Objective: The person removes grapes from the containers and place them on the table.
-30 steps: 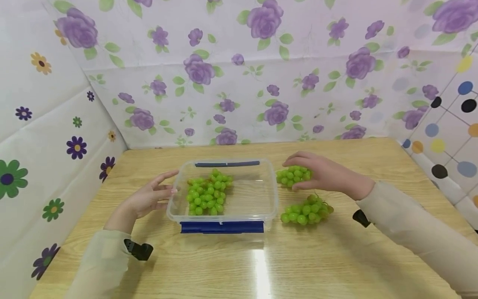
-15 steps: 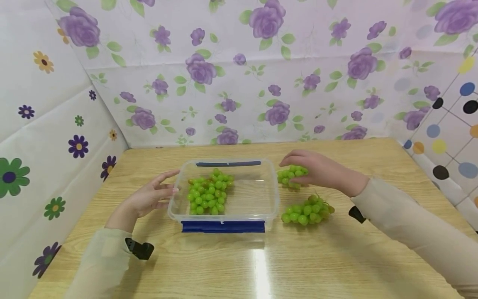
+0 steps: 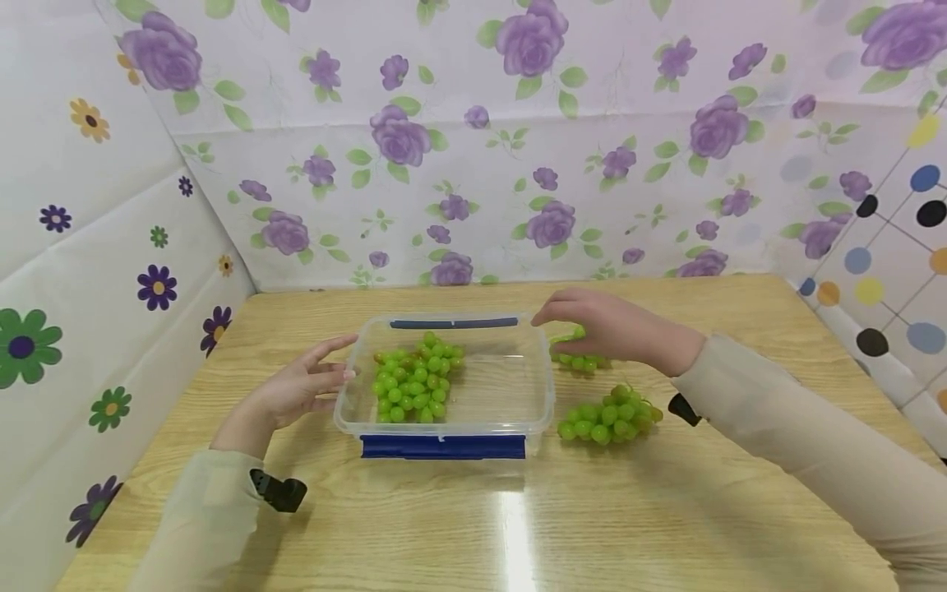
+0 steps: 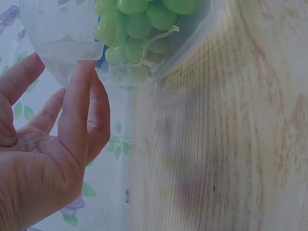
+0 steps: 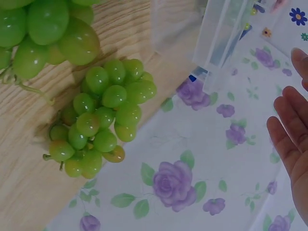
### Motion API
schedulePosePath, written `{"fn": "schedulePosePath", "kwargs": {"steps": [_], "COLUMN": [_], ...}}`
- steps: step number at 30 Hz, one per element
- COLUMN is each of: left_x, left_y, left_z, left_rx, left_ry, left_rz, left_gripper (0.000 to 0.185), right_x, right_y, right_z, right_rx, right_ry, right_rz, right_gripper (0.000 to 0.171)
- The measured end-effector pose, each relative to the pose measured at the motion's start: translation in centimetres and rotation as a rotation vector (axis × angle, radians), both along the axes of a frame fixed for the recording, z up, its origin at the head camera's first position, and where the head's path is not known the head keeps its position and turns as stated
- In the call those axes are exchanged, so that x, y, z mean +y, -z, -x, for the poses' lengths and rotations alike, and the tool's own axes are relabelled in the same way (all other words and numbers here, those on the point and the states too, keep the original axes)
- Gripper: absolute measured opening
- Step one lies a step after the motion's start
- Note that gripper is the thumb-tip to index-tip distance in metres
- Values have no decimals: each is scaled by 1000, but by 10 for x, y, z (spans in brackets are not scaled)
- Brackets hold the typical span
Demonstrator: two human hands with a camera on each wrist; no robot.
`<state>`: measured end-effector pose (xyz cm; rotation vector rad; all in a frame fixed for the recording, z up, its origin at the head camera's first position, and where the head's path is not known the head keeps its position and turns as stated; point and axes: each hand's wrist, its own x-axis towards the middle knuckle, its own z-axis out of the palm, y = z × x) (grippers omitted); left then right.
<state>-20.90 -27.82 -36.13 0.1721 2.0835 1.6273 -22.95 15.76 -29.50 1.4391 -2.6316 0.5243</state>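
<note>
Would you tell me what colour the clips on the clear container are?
Dark blue clips, clearest in the head view.

Green grapes (image 3: 411, 385); clear box (image 3: 444, 423), seemingly blue-clipped; purple-rose floral wall (image 3: 518, 148).

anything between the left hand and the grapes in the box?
Only the clear box wall: left hand fingertips touch it, the boxed grapes lie just inside. Head and left wrist views show it.
</note>
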Motion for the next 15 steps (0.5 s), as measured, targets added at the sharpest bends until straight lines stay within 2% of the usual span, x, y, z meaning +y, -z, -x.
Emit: {"fn": "schedulePosePath", "kwargs": {"steps": [15], "left_x": [1], "left_y": [0], "left_z": [-2], "left_rx": [3], "left_ry": [-17], "left_rz": [12], "left_gripper": [74], "right_x": [-20], "right_y": [-10], "right_z": [1], "right_rx": [35], "right_ry": [-58], "right_rz": [3], "right_gripper": [37]}}
